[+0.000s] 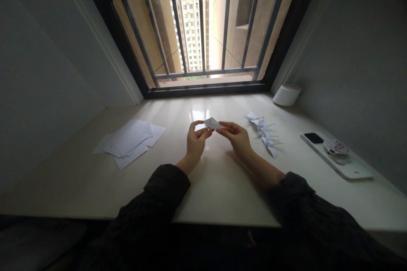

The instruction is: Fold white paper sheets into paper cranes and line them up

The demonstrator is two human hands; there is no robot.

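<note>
Between my hands, above the middle of the white tabletop [219, 194], is a small piece of folded white paper [212, 123] with a kite-like shape and visible creases. My left hand [196, 137] pinches its left side between thumb and fingers. On the right side, the narrower end is pinched by my right hand [235, 136]. Several folded paper cranes [262, 129] lie in a row to the right of my right hand. A loose stack of white paper sheets [130, 137] is spread out to the left of my left hand.
A phone [337, 156] with a round cartoon grip on its back lies at the right. Near the window's right corner stands a white cylindrical object [286, 95]. The dark-framed, barred window [203, 34] rises behind the table, with walls on both sides.
</note>
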